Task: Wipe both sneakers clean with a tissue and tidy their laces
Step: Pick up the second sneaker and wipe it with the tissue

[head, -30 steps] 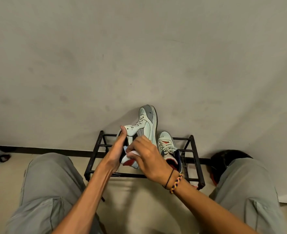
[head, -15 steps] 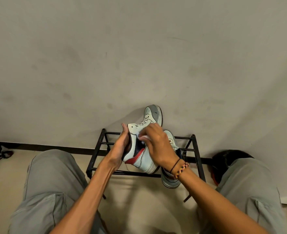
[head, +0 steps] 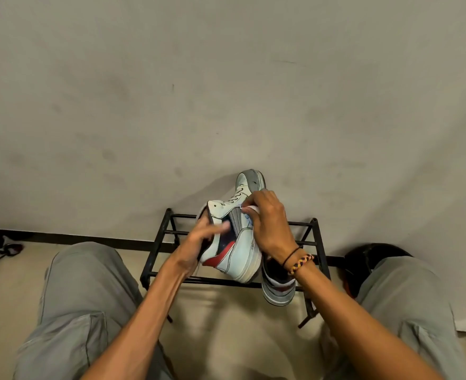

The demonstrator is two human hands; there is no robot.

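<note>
Since a second ago, the right hand, pinching the crumpled white tissue, has slid from the heel up to the laces of the white high-top sneaker with red heel trim, so wiping advances. The left hand grips its collar above the black metal rack; no readable branding

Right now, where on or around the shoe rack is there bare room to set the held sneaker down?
The rack's left half is bare bars, bordered by its left post and the held sneaker. The floor between the knees is also free. The right half is crowded: the second sneaker sits there under the right hand with the tissue.
</note>
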